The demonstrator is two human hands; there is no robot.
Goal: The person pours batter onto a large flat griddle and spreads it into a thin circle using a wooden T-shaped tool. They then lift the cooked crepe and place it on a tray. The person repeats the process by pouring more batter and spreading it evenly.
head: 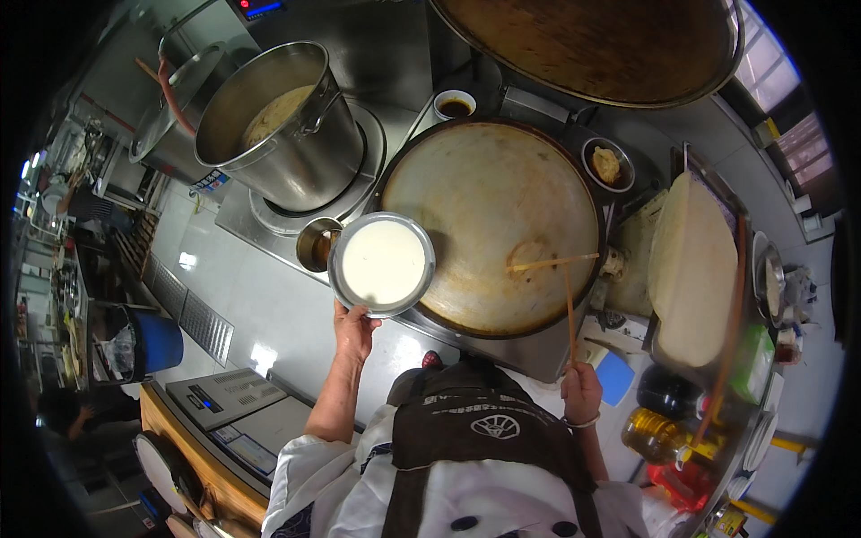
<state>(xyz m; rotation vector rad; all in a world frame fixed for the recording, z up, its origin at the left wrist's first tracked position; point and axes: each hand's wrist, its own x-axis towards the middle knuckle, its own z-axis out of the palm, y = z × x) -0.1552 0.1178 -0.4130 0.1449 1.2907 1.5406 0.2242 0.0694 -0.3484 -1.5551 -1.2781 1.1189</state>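
My left hand (356, 331) grips the near rim of a metal bowl (334, 276) filled with white batter (382, 262). The bowl is held at the left edge of a large round griddle (484, 195). In my right hand (582, 389) is the handle of a wooden T-shaped batter spreader (570, 302). Its crossbar extends over the griddle's lower right part, close to a browned ring mark; whether it touches the surface I cannot tell. The griddle plate carries pale film and brown stains.
A stockpot (296, 148) stands beyond the bowl, beside a small metal pot (313, 245). Sauce cup (455, 105) and small bowl (608, 165) flank the griddle. Folded thin pancakes (696, 269) lie at right, above oil bottles (652, 434). A raised round griddle (605, 40) is behind.
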